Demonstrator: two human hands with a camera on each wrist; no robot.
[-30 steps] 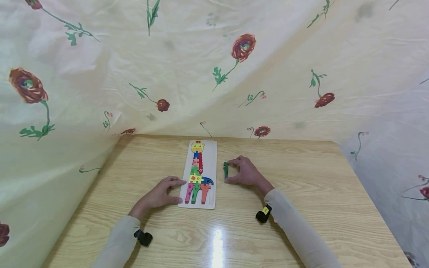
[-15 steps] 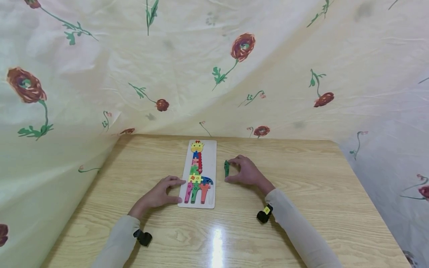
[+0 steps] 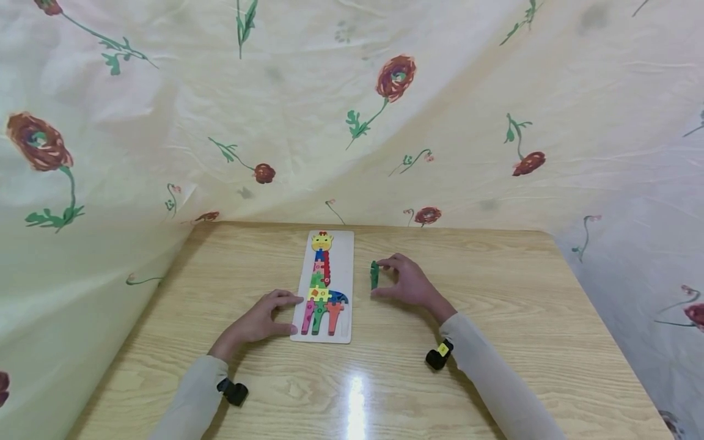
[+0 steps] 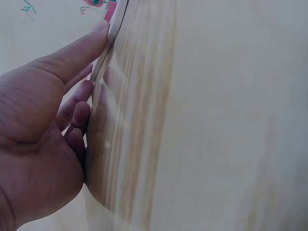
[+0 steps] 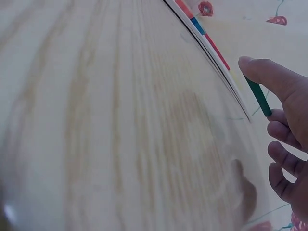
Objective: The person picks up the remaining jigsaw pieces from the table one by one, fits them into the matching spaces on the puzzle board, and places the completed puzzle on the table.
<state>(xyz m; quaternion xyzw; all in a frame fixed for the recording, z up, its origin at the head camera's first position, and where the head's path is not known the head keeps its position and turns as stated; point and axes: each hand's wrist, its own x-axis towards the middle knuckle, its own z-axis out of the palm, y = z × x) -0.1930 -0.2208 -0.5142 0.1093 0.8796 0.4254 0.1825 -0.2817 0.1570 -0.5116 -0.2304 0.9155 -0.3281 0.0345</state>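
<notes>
A white puzzle board [image 3: 342, 256] lies on the table, with a giraffe of colourful jigsaw pieces [image 3: 320, 293] set in it. At the giraffe's lower right shows a pale leg-shaped recess [image 3: 344, 324]. My left hand [image 3: 258, 318] touches the board's left edge, thumb and index finger spread apart; the left wrist view shows the thumb [image 4: 84, 53] against that edge. To the right of the board, my right hand [image 3: 409, 282] pinches a green puzzle piece [image 3: 374, 276] upright between thumb and fingertip. In the right wrist view the green piece spans thumb to finger, the other fingers loosely curled.
The wooden table [image 3: 495, 293] reaches back to a cream cloth [image 3: 308, 122] with red flowers, hung behind and at the sides. A bright light reflection [image 3: 356, 403] lies on the table in front. Black wrist cameras [image 3: 235, 392] sit on both wrists.
My right hand has drawn slightly to the right, away from the board, with the green puzzle piece still pinched. The left hand stays at the board's edge. The head view has shifted a little.
</notes>
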